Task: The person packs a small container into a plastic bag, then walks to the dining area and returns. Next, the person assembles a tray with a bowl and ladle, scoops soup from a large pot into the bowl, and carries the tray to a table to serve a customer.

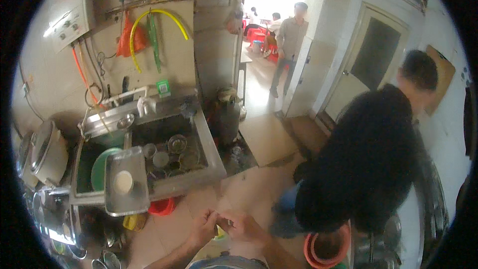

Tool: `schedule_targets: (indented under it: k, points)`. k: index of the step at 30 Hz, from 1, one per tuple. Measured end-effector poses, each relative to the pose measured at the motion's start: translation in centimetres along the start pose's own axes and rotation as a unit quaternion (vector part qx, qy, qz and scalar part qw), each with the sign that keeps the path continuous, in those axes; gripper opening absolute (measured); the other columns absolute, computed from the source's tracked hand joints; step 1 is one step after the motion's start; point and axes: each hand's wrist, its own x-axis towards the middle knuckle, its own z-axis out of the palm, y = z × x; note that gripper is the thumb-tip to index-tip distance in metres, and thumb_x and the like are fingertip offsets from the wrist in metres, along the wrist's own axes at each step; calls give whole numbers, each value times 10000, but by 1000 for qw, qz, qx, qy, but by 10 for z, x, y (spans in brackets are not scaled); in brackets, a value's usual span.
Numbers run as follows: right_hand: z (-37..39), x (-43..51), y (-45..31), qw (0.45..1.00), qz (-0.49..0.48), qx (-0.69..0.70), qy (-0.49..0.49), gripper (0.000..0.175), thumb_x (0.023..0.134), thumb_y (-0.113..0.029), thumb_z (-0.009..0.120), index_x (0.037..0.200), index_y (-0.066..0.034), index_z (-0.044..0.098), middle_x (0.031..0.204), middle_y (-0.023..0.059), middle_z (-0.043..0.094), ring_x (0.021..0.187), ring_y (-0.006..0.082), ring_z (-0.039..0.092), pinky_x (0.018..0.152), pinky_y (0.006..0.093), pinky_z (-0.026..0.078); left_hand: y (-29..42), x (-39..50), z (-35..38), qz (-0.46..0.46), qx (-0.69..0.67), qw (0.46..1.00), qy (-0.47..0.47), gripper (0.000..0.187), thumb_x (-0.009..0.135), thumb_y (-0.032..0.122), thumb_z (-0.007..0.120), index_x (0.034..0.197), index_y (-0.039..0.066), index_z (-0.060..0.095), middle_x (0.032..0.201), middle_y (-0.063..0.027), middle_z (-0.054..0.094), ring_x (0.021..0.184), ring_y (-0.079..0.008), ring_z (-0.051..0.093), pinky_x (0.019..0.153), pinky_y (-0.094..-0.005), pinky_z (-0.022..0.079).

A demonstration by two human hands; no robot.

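My left hand [203,228] and my right hand [242,226] meet at the fingertips in front of my body, low in the view. Their fingers are curled together; whether something small is between them cannot be made out. A small yellow-green patch shows just below the hands. To their left, a metal tray [112,201] lies across the near edge of the steel double sink [214,164], with a round pale bowl or cup [123,182] on it. Under the tray, a green basin [98,173] sits in the left bowl. Several glasses or cups [161,159] lie in the right bowl.
Close on the right, a person in dark clothes [362,160] bends forward beside red buckets [308,250]. Another person [293,41] stands in the doorway. A red basin [163,207] and a yellow container [134,222] are below the sink. Rice cookers [48,157] stand at the left.
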Motion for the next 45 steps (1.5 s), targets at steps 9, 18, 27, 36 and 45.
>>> schedule_targets:
  k: [9,18,27,36,45]
  points:
    - [-112,205,115,977,45,205,-43,196,975,-181,680,1093,-26,679,889,19,668,820,102,615,693,282,514,152,203,1,45,190,979,-53,247,966,200,581,1009,-26,673,840,-125,692,787,-157,637,699,-328,503]
    - [-261,386,319,874,269,331,-234,419,985,-442,630,988,-25,668,785,-8,603,730,133,610,655,261,498,226,442,79,119,358,926,23,265,943,221,611,1148,53,611,1019,-164,684,902,-353,671,789,-446,527]
    - [-435,503,438,995,-77,28,-60,230,911,-250,730,1018,-56,670,814,116,663,660,235,628,612,366,502,306,685,188,-44,210,970,-115,391,934,355,554,874,-9,681,747,-107,628,699,-222,617,666,-389,506]
    - [-563,642,590,977,174,115,-37,143,915,-146,673,970,-14,680,826,58,682,700,180,630,627,325,503,338,944,282,212,269,939,25,373,972,336,581,973,-21,688,869,-122,707,734,-189,677,641,-341,519]
    - [-767,838,741,924,295,113,216,166,933,-191,658,855,-44,666,697,0,618,617,106,550,567,289,453,461,1164,286,66,119,990,-25,309,980,310,589,996,12,668,846,-77,699,748,-148,642,671,-321,511]
